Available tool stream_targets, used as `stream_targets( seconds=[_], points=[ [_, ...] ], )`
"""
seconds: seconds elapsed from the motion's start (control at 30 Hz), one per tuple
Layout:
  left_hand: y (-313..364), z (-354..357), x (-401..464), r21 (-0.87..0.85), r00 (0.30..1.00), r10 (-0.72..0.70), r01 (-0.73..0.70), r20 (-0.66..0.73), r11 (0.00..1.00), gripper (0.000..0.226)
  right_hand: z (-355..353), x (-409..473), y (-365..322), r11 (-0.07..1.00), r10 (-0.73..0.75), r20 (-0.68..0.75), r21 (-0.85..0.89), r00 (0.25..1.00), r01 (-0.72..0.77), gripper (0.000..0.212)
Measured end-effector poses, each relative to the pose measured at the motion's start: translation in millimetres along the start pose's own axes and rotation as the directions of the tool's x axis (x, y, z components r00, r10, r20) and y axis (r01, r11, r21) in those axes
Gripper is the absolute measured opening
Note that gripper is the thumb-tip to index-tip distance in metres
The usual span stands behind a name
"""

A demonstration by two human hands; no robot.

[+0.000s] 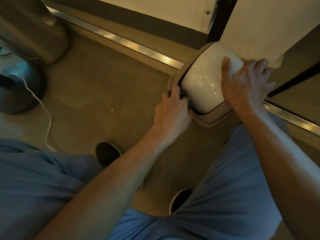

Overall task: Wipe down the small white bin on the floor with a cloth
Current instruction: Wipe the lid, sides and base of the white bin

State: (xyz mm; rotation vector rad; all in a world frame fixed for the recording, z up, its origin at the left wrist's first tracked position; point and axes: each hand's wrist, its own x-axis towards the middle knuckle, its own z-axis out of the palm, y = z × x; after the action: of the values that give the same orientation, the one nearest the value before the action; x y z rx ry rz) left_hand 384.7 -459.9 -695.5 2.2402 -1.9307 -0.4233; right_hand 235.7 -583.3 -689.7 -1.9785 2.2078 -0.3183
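- The small white bin [202,80] stands on the floor [97,94] at about 2 o'clock in the view, against the foot of a pale door panel [270,23] and beside a ribbed metal threshold strip [138,47].
- The left hand [173,111] presses a dark cloth [183,96] on the bin's side at its 8 o'clock, just under the rounded lid; the fingers curl around the cloth, so it is held.
- The right hand [245,82] lies over the lid at the bin's 3 o'clock, thumb on top and fingers bent around the far edge, gripping the bin to steady it.
- To do this step well, I think the right hand should hold firm while the cloth travels along the dark seam under the lid, with even pressure and overlapping strokes, then around to the hidden back side.
- The cloth is mostly hidden under the hand, so I cannot tell how it is folded.
- At 9 to 10 o'clock stand a metal bin [34,30] and a fan base [15,87] with a white cable [41,104].
- No brand, label or writing can be read anywhere.
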Motion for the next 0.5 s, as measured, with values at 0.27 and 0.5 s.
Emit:
stream_targets(
  seconds=[0.27, 0.5],
  points=[
    [15, 10, -14, -0.011, 0.997, 0.063, -0.063, 0.045, 0.998, 0.028, 1, 1, 2, 1.0, -0.01, -0.023, 0.008, 1.0, 0.011, 0.092],
    [-8, -10, 22, 0.101, 0.996, -0.047, 0.04, 0.071, 0.994, 0.031, 1, 0, -1, 1.0, -0.009, -0.016, -0.017, 1.0, 0.009, 0.094]
  ],
)
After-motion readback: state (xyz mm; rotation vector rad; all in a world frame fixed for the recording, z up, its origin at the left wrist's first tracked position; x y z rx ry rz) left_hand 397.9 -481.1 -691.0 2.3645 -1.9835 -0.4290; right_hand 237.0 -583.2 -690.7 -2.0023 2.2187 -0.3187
